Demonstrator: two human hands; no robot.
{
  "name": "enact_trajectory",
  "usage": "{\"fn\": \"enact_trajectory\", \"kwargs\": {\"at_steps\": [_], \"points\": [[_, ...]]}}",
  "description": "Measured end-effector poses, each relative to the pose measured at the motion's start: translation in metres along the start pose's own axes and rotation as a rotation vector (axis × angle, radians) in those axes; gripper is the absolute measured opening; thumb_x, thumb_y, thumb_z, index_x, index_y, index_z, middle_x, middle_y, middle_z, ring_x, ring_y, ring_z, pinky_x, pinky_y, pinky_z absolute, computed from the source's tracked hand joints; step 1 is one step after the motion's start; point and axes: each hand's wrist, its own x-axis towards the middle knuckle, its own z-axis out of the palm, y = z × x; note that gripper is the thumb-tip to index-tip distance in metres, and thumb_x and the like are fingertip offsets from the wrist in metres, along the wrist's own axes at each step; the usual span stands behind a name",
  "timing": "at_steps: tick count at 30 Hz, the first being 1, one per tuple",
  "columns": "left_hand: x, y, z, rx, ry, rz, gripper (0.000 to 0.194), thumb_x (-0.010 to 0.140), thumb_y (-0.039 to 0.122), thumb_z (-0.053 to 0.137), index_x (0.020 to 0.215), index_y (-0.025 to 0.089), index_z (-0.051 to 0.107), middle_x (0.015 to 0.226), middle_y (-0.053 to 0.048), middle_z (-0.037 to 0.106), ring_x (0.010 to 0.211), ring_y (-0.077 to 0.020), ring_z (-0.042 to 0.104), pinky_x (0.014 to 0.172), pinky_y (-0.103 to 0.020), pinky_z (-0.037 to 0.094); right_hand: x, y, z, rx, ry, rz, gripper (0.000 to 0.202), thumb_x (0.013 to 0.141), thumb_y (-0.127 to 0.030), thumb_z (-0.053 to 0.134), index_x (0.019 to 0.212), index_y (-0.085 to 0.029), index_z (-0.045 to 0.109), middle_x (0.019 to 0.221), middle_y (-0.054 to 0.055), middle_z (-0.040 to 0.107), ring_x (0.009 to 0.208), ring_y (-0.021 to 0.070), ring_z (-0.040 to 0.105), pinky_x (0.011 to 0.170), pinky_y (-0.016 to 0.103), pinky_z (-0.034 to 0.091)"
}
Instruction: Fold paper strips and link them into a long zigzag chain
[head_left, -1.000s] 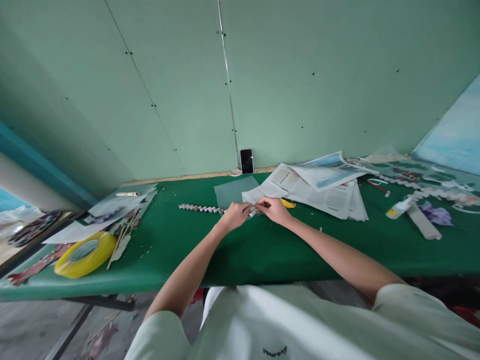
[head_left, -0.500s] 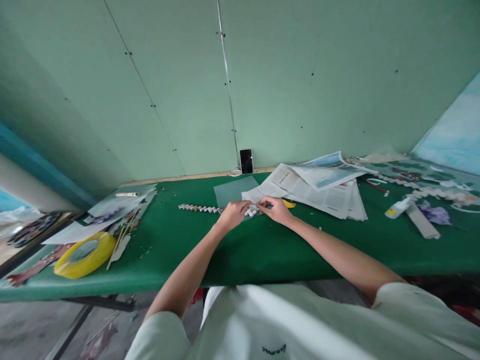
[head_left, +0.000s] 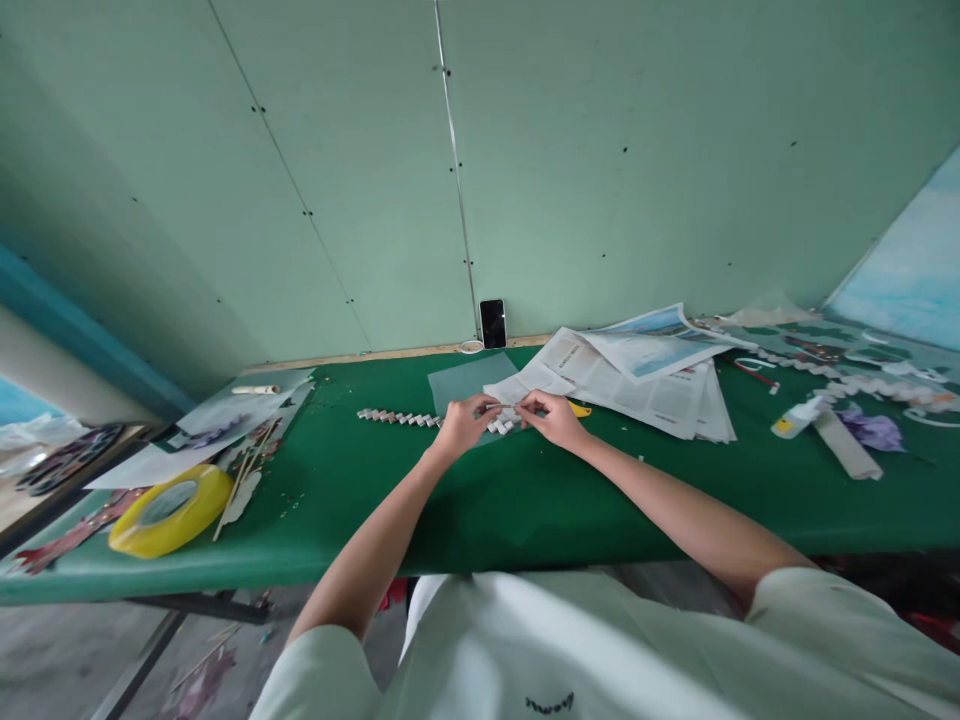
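A zigzag chain of folded paper [head_left: 401, 417] lies across the green table, and its whiter end shows just below my fingers. My left hand [head_left: 462, 424] is closed, its fingertips pinching one end of a narrow paper strip [head_left: 503, 406]. At the strip's other end, my right hand [head_left: 553, 418] pinches with thumb and fingers. The strip is held level, a little above the chain; whether it touches the chain I cannot tell. A yellow-handled tool [head_left: 580, 410] lies partly hidden behind my right hand. Under and behind the hands is a translucent sheet [head_left: 469, 380].
Printed newspaper sheets [head_left: 637, 392] spread to the right, with a glue bottle [head_left: 796, 417] and purple scrap [head_left: 870, 428] farther over. A phone [head_left: 493, 323] leans against the wall. At the left are a yellow tape roll [head_left: 214, 492], thin sticks [head_left: 244, 475] and papers.
My left hand has moved slightly left and up. The strip now shows stretched between both hands' fingertips, and more of the chain's white end is visible beneath them.
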Motion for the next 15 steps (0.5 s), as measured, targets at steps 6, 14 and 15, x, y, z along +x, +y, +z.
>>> {"fn": "enact_trajectory", "kwargs": {"at_steps": [6,14,15], "points": [[-0.0009,0.0034,-0.0022,-0.025,-0.045,0.002,0.029,0.099,0.043,0.065,0.101,0.018,0.08,0.091,-0.007,0.081,0.076,-0.0186,0.073,0.069,-0.024,0.053,-0.0007,-0.0029,0.0016,-0.062,-0.097,-0.01,0.037,0.096,-0.06,0.069,0.096,-0.022,0.068,0.068,0.002,0.069,0.063,0.0218,0.068,0.065,0.033,0.055],[-0.001,0.0058,-0.0014,-0.028,-0.084,-0.026,0.028,0.1,0.039,0.063,0.102,0.019,0.082,0.091,-0.006,0.082,0.079,-0.0196,0.075,0.073,-0.025,0.056,-0.0001,-0.0042,0.0011,-0.104,-0.041,-0.033,0.042,0.097,-0.06,0.066,0.078,-0.023,0.068,0.063,0.004,0.068,0.06,0.0226,0.065,0.063,0.034,0.052],[-0.001,0.0054,-0.0014,-0.024,-0.087,-0.024,0.027,0.1,0.038,0.063,0.103,0.019,0.082,0.092,-0.007,0.082,0.079,-0.0194,0.075,0.073,-0.025,0.056,0.0,-0.0054,0.0011,-0.105,-0.046,-0.042,0.042,0.098,-0.058,0.066,0.077,-0.023,0.068,0.063,0.004,0.068,0.06,0.0229,0.066,0.064,0.034,0.052]]}}
